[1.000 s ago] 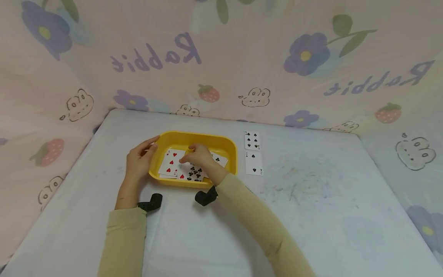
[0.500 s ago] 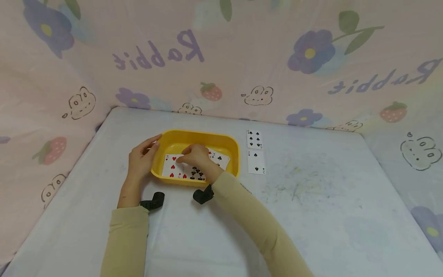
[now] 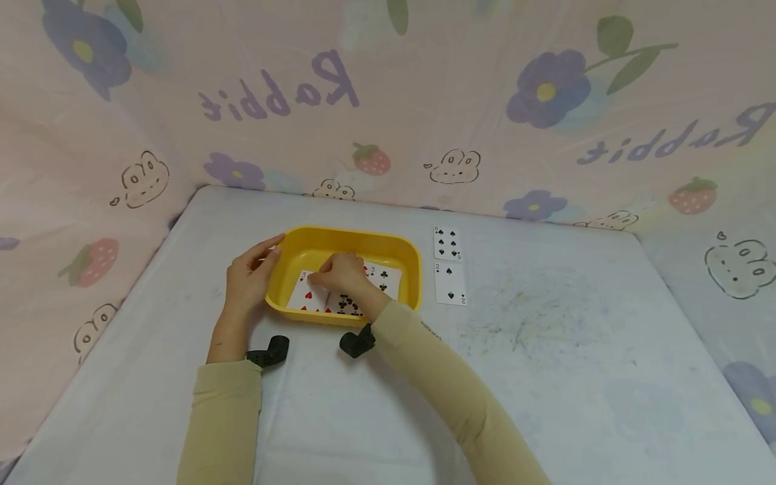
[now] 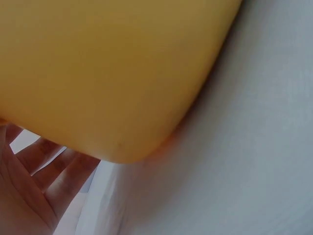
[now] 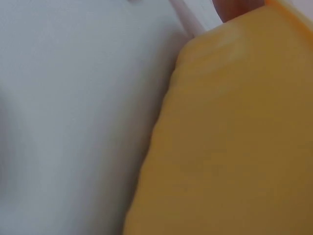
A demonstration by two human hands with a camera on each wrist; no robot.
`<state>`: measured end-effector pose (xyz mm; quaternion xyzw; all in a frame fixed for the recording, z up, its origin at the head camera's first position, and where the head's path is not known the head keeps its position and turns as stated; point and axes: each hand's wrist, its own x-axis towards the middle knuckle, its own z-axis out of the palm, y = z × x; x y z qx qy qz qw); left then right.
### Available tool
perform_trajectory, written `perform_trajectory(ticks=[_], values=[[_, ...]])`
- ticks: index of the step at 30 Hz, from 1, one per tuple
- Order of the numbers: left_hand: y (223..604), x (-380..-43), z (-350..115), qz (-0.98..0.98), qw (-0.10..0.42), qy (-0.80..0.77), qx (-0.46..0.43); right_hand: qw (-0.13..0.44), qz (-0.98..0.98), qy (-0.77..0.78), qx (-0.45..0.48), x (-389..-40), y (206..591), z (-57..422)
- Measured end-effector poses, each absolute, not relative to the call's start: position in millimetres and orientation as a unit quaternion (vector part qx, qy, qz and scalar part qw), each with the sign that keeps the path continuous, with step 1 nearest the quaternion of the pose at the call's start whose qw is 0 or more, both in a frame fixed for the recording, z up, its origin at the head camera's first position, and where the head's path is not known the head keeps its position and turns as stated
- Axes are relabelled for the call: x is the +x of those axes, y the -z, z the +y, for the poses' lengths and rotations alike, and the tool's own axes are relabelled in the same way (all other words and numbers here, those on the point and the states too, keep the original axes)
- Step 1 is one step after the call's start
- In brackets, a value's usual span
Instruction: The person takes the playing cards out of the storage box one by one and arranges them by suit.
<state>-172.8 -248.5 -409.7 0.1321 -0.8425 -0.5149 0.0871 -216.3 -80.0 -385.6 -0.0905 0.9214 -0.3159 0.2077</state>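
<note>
A yellow plastic tray holds several face-up playing cards, among them a heart card at the left and a three of clubs at the right. My right hand reaches inside over the cards, thumb and forefinger pinching the upper edge of the heart card. It covers part of the pile. My left hand touches the tray's left end from outside. In the left wrist view its fingers lie fairly straight along the yellow wall. The right wrist view shows mostly the tray's outer side.
To the tray's right, a six of spades and a two of spades lie face up in a column on the white-covered table. A patterned cloth stands behind and at the sides.
My right fingers have shifted slightly left, and the heart card under them has moved and turned a little. More of the three of clubs shows. My left hand stays at the tray's end.
</note>
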Motion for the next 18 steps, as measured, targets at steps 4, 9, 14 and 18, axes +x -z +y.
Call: perform_trajectory(ticks=[4, 9, 14, 18], values=[[409.8, -172.2, -248.3, -0.842, 0.087, 0.516, 0.131, 0.226, 0.901, 0.364, -0.071, -218.2, 387.6, -77.6], [409.5, -172.2, -247.8, -0.839, 0.087, 0.519, 0.136, 0.260, 0.861, 0.433, -0.055, -221.2, 389.7, -75.0], [408.3, -173.0, -246.8, -0.840, 0.083, 0.517, 0.143, 0.289, 0.815, 0.500, -0.049, -221.5, 385.0, -72.9], [407.5, -172.8, -246.6, -0.842, 0.081, 0.513, 0.145, 0.295, 0.794, 0.531, -0.042, -221.0, 380.7, -70.7]])
